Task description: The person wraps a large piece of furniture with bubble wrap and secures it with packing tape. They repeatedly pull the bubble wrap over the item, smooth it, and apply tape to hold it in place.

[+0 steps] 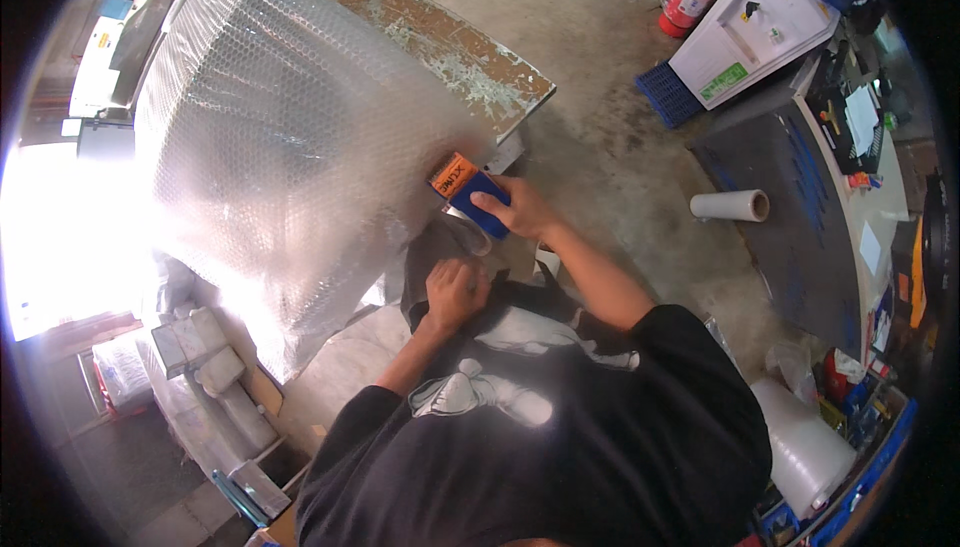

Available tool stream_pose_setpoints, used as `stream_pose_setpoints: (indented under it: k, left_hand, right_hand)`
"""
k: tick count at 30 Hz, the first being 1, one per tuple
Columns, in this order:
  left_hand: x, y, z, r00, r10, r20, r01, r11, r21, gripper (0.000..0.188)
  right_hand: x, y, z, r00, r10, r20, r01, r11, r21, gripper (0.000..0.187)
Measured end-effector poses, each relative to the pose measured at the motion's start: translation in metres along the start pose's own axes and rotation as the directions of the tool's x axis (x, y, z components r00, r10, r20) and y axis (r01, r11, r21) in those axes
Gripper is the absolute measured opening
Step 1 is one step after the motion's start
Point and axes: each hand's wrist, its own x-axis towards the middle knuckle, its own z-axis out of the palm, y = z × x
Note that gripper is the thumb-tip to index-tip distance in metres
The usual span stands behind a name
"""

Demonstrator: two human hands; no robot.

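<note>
A large bubble-wrapped bundle (290, 117) stands in front of me to the left, its clear wrap hanging down toward the floor. My right hand (520, 209) grips a small blue and orange box-shaped thing (472, 195), thumb across its blue face. Its orange end is at the right edge of the bundle; I cannot tell if they touch. Close to my body, my left hand (457, 292) is closed, knuckles up, beside dark cloth (425, 257). Whatever its curled fingers hold, if anything, is hidden.
A worn brown board (450, 47) lies beyond the bundle. To the right, a dark table (790, 217) bears a roll of clear film (730, 207). Farther off are a white water dispenser (755, 27) and a fire extinguisher (688, 2). A plastic roll (800, 442) sits at lower right.
</note>
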Motion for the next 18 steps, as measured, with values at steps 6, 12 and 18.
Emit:
stream_pose_setpoints:
  k: [6,12,18]
  left_hand:
    - [0.067,0.006,-0.023,0.894,0.441,-0.076,-0.426,0.891,0.157,0.069]
    - [0.112,-0.060,-0.007,0.881,0.403,0.247,-0.470,0.798,0.377,0.077]
    - [0.118,-0.108,0.025,0.902,0.393,0.180,-0.432,0.831,0.349,0.073]
  right_hand:
    - [0.009,0.070,0.007,0.996,-0.057,-0.069,0.057,0.998,0.001,0.063]
    - [0.024,0.095,0.008,0.997,-0.042,-0.069,0.041,0.999,-0.019,0.069]
    - [0.019,0.128,0.013,0.983,0.144,-0.114,-0.150,0.987,-0.052,0.072]
